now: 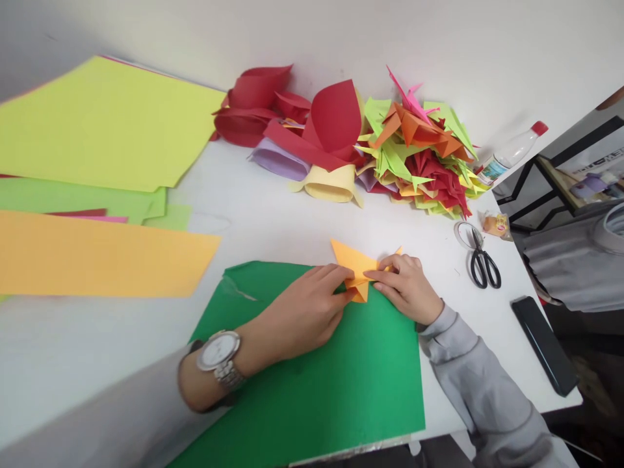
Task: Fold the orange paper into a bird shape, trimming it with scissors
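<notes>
Head view shows me the left hand [307,309] and right hand [407,286], fingers [338,277] pinching the orange paper [361,260] at the green sheet's [312,396] far edge; it looks light and easy to crease, so hold the folds softly.

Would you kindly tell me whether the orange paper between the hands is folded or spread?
Folded: the orange paper shows overlapping layers and several pointed corners.

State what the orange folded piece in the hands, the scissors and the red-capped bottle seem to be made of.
Orange folded piece: matte paper or thin card, from its flat colour and crisp creases.
Scissors: probably metal blades, slim and greyish; smooth black handles, perhaps plastic or coated metal.
Bottle: likely clear, shiny plastic, as the pale background shows through.
</notes>
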Motion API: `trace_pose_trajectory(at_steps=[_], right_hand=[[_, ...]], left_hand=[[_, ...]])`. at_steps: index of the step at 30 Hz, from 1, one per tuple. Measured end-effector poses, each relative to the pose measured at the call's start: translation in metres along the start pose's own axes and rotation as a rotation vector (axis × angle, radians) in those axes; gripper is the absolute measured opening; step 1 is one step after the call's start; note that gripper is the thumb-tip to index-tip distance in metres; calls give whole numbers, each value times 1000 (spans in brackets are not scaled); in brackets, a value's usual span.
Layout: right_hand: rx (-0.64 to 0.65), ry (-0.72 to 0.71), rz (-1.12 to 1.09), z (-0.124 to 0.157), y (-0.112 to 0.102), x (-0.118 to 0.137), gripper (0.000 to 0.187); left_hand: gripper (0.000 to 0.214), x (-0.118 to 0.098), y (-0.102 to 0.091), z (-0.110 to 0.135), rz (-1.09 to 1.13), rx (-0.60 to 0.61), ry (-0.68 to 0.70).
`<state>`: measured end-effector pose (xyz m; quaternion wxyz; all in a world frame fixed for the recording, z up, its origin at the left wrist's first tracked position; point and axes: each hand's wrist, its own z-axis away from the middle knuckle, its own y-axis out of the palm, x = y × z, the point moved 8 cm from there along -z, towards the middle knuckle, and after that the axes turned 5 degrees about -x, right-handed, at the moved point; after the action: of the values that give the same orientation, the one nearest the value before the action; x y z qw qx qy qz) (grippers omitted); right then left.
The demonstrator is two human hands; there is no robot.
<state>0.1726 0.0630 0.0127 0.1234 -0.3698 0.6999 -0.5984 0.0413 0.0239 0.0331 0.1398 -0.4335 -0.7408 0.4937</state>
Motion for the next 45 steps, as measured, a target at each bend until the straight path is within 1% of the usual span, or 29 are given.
trace_pose_trajectory(at_steps=[3,6,8,12,15,19,21,24,26,29,31,32,34,38,40,45], right_hand=[[-6,-8,6,0,-1,1,28],[-12,-13,12,0,-2,1,28],[-2,-15,20,0,-1,1,30],[2,-26,35,1,-1,1,32],[2,-35,45,1,-2,2,32],[19,-34,62,-2,-2,4,30],[20,-28,58,-4,-2,4,29],[8,-18,42,-7,-3,5,29],[7,-13,37,-7,-3,4,28],[8,-9,37,-7,-3,4,28],[4,-9,37,-6,-3,3,28],[3,-9,37,-6,-3,3,28],[5,-11,42,-6,-3,3,28],[22,-17,56,-6,-1,2,30],[22,-19,55,-6,-1,1,29],[46,-13,82,-6,1,2,32]], left_hand=[[23,0,-1,-1,-11,36,23],[21,-3,-2,-2,-109,34,59],[18,-8,-2,-2,-203,23,66],[16,-24,1,1,-352,19,84],[15,-31,3,5,-368,29,46],[16,-34,4,8,-360,22,7],[19,-41,4,8,-344,5,46],[20,-57,5,12,-321,-13,119],[23,-64,6,15,-338,-7,93],[25,-70,1,20,-370,-64,30],[25,-68,-1,21,-384,-92,3],[25,-65,0,21,-389,-85,-4],[28,-57,5,19,-380,-25,-12],[27,-41,17,14,-284,133,-46],[26,-36,18,13,-237,165,-72],[18,-25,18,10,-105,187,-157]])
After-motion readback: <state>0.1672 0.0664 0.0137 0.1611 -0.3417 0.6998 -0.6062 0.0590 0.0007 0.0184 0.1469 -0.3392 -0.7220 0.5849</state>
